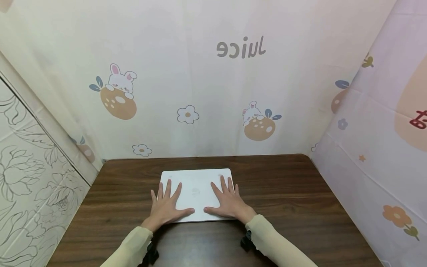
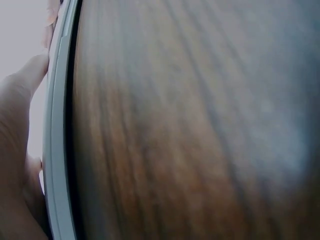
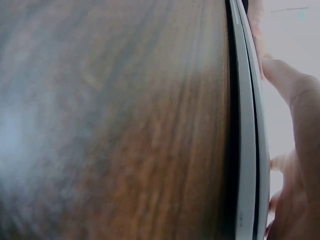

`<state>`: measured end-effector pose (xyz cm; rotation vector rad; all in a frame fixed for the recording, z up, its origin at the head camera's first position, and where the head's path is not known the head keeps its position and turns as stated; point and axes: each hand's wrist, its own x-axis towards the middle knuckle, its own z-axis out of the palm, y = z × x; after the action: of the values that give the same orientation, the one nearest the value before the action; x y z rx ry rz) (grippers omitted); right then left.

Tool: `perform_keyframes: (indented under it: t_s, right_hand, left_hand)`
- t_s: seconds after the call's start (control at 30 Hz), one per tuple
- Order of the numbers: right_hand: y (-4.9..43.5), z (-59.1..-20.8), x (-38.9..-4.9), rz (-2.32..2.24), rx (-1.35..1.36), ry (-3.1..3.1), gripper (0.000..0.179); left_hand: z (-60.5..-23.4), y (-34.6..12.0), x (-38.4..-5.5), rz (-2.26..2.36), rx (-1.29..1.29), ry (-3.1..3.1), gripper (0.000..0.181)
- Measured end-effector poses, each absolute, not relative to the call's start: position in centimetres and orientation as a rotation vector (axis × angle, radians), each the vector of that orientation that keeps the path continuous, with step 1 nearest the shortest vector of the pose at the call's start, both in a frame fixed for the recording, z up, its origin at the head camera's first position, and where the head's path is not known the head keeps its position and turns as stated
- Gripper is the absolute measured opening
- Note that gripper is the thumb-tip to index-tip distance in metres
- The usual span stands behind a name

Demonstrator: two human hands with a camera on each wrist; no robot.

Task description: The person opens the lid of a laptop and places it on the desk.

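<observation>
A white laptop (image 1: 197, 180), closed, is lying flat at the lower middle of the head view, resting on the dark wooden surface (image 1: 287, 207). A faint grey mark (image 1: 195, 191) is showing in the middle of its top.

The left hand (image 1: 165, 207) is lying palm down over the laptop's left side, grasping nothing; its fingers are spreading wide and pointing up the frame, and the little finger is reaching past the left edge. The right hand (image 1: 230, 204) is lying likewise over the right side, also released, its fingers fanning out and its little finger reaching past the right edge. Both thumbs are pointing inward near the lower edge, their tips staying apart.

In the left wrist view the laptop's edge is running down the left of the frame, and the blurred surface is filling the rest; in the right wrist view the edge is running down the right.

Pale sleeves (image 1: 273, 237) are covering both arms, and black devices (image 1: 246, 241) are sitting under the wrists. A curtain (image 1: 200, 81) is hanging behind, bearing rabbits and mirrored lettering. A panel (image 1: 30, 174) with line-drawn flowers is standing at the left.
</observation>
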<state>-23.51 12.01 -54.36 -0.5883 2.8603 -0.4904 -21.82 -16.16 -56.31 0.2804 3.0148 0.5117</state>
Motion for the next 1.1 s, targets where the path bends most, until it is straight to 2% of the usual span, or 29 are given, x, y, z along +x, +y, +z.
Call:
perform_keyframes:
  t_s: [1.1]
  right_hand:
    - [14.2, -54.7, -23.5, -0.452, -0.569, 2.893, 0.108]
  left_hand:
    - [-56.2, -13.9, -21.8, 0.512, 0.297, 3.012, 0.12]
